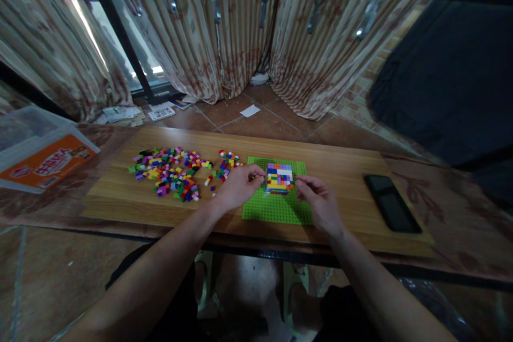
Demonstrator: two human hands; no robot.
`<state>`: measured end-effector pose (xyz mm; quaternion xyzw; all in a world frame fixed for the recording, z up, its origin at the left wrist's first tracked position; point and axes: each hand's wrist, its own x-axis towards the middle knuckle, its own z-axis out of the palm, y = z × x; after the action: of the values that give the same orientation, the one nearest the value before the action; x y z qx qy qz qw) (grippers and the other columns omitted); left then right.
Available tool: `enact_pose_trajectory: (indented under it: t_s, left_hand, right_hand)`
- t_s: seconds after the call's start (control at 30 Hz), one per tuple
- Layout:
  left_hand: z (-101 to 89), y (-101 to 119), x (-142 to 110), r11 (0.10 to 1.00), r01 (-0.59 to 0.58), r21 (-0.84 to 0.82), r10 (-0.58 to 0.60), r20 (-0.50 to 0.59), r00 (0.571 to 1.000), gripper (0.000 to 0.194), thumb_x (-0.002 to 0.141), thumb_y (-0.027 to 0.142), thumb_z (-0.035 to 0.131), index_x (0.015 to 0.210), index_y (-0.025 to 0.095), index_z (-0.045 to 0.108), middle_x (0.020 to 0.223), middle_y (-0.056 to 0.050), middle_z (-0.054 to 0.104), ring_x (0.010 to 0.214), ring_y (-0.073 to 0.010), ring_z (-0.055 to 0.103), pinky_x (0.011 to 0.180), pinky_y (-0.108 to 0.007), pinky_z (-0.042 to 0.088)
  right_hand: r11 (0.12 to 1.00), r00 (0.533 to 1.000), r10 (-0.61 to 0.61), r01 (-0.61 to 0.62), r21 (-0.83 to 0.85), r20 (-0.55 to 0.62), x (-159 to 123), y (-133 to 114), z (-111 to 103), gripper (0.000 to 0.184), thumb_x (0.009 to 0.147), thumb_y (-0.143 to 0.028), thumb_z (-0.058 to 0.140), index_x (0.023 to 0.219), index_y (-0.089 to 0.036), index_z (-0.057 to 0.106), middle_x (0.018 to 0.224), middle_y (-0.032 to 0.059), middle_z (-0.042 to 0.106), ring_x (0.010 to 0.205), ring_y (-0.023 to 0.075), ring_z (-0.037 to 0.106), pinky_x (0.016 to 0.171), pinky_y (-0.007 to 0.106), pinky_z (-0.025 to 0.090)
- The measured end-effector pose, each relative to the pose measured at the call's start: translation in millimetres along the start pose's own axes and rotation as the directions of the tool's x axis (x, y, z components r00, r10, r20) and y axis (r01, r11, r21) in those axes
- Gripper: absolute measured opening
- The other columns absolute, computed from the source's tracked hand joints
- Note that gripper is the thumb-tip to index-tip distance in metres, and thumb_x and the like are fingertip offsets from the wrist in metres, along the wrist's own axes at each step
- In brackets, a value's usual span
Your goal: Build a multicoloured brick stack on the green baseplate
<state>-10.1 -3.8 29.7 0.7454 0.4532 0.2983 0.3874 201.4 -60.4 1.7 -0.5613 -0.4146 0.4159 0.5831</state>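
Note:
A block of multicoloured toy bricks [279,177] stands on a green studded baseplate [276,211], with white, blue, purple, yellow and red pieces on top. At its left side, my left hand [241,186] is closed in a pinch, and a sliver of yellow, seemingly a small toy brick, shows at the fingertips. My right hand [318,199] is at the block's right side, thumb and fingers pinched close to its edge. What the right fingertips hold, if anything, is too small to make out.
Loose toy bricks [168,171] are spread over the left of the wooden board [132,208]. A dark phone [391,203] lies at the right. A clear plastic box [36,123] with an orange label stands at the far left. Curtains [240,37] hang beyond the table.

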Motion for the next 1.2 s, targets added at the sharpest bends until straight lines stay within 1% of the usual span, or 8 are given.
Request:
enact_pose_trajectory:
  t_s: [0.13,0.43,0.7,0.8,0.9,1.0,1.1,1.2]
  left_hand:
    - [1.5,1,0,1.0,-0.004,-0.004,0.004,-0.009,1.0,0.014,0.081,0.015,0.055,0.085,0.015,0.068,0.078,-0.002,0.07,0.07,-0.0132,0.061,0.068,-0.026,0.046]
    - [3.4,1,-1,0.999,-0.022,-0.045,0.022,-0.006,1.0,0.014,0.082,0.015,0.055,0.085,0.015,0.068,0.076,-0.001,0.069,0.072,-0.0129,0.061,0.07,-0.026,0.048]
    - [4.4,3,-1,0.95,-0.003,-0.311,0.021,0.054,0.998,0.017,0.084,0.019,0.056,0.094,0.016,0.07,0.083,-0.003,0.071,0.069,-0.0114,0.062,0.066,-0.024,0.05]
    - [2.4,8,-3,0.931,0.019,-0.365,0.021,0.105,0.994,0.019,0.086,0.017,0.054,0.098,0.015,0.068,0.086,-0.003,0.07,0.068,-0.0099,0.062,0.067,-0.024,0.051]
    - [2.6,11,-5,0.912,0.012,-0.41,0.046,0.131,0.99,0.018,0.086,0.017,0.056,0.101,0.014,0.067,0.087,-0.004,0.07,0.068,-0.0091,0.061,0.067,-0.023,0.051]
    - [5.4,13,-7,0.876,0.026,-0.482,0.061,0.163,0.985,0.021,0.085,0.017,0.058,0.105,0.015,0.065,0.092,-0.005,0.071,0.07,-0.0098,0.063,0.068,-0.024,0.052]
    - [8.1,13,-9,0.843,0.054,-0.536,0.066,0.201,0.977,0.024,0.084,0.015,0.06,0.108,0.015,0.063,0.092,-0.005,0.072,0.072,-0.0107,0.065,0.07,-0.025,0.053]
    - [8.9,14,-10,0.823,0.085,-0.561,0.06,0.234,0.97,0.025,0.083,0.013,0.062,0.108,0.015,0.063,0.089,-0.004,0.072,0.073,-0.0111,0.066,0.072,-0.025,0.053]
  right_hand:
    - [0.998,0.998,0.06,-0.06,-0.013,0.022,0,1,6,0.034,0.061,-0.042,0.082,0.083,-0.018,0.072,0.072,0.0021,0.068,0.06,0.0118,0.056,0.049,0.023,0.046]
    - [0.958,0.969,0.243,-0.247,0.146,0.049,2,-1,9,0.034,0.053,-0.036,0.088,0.075,-0.018,0.069,0.075,0.0018,0.07,0.055,0.0109,0.058,0.047,0.024,0.049]
    - [0.996,0.996,0.084,-0.083,0.025,-0.018,0,0,12,0.033,0.059,-0.04,0.083,0.079,-0.018,0.068,0.072,0.0001,0.066,0.057,0.0109,0.056,0.047,0.023,0.045]
    - [0.991,0.997,-0.077,0.075,-0.109,-0.02,-2,-4,8,0.027,0.068,-0.041,0.078,0.082,-0.019,0.068,0.074,0.0008,0.067,0.061,0.0123,0.057,0.052,0.025,0.046]
    - [0.922,0.956,-0.289,0.293,-0.253,0.056,-7,-12,8,0.019,0.078,-0.036,0.072,0.09,-0.022,0.069,0.082,0.0016,0.067,0.067,0.0131,0.059,0.061,0.028,0.049]
    - [0.81,0.878,-0.416,0.475,-0.343,0.234,-14,-21,13,0.019,0.084,-0.033,0.068,0.101,-0.025,0.07,0.094,0.0037,0.067,0.075,0.0149,0.061,0.068,0.03,0.052]
    - [0.743,0.818,-0.47,0.57,-0.35,0.331,-17,-24,18,0.018,0.086,-0.029,0.065,0.104,-0.027,0.07,0.101,0.0045,0.067,0.086,0.0172,0.064,0.075,0.032,0.053]
    - [0.715,0.792,-0.497,0.605,-0.35,0.353,-19,-24,21,0.012,0.089,-0.026,0.061,0.096,-0.027,0.071,0.098,0.0041,0.067,0.092,0.0181,0.065,0.079,0.033,0.054]
